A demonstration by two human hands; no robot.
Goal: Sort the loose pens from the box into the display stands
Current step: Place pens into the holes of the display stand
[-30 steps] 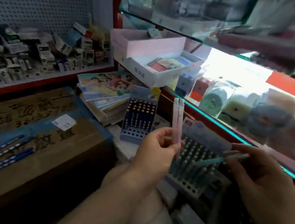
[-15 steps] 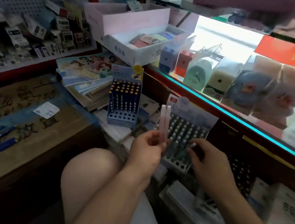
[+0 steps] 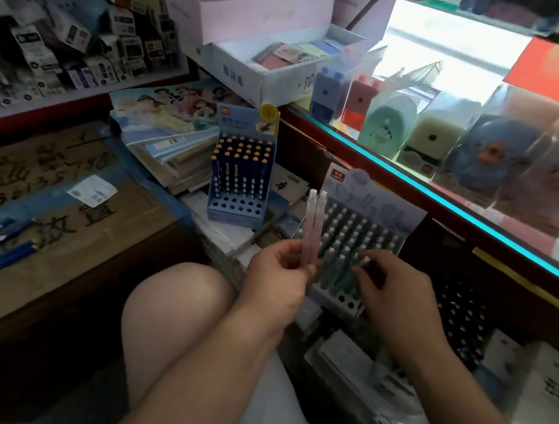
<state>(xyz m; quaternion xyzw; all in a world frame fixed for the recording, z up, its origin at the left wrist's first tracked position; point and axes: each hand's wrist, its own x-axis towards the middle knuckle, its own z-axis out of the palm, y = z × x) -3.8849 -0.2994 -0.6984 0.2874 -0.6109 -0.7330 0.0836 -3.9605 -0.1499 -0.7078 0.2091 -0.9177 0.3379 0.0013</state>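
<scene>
While the left hand (image 3: pixel 276 275) grips two pink pens (image 3: pixel 314 228) upright, caps up, the right hand (image 3: pixel 391 289) has its fingertips closed on the white cap of a teal pen (image 3: pixel 365 261). This pen stands in the front rows of the pale blue display stand (image 3: pixel 373 203), which leans back on stacked packets below a glass display case. The step in hand looks like seating that pen in its hole. Next, probably, a pink pen must pass to the right hand and be lined up over one of the round holes open at the stand's front edge. The pink pens are slim, frosted, translucent tubes. The stand is printed card with a grid of punched holes. A darker stand (image 3: pixel 241 174) of blue pens with yellow tips sits beyond
</scene>
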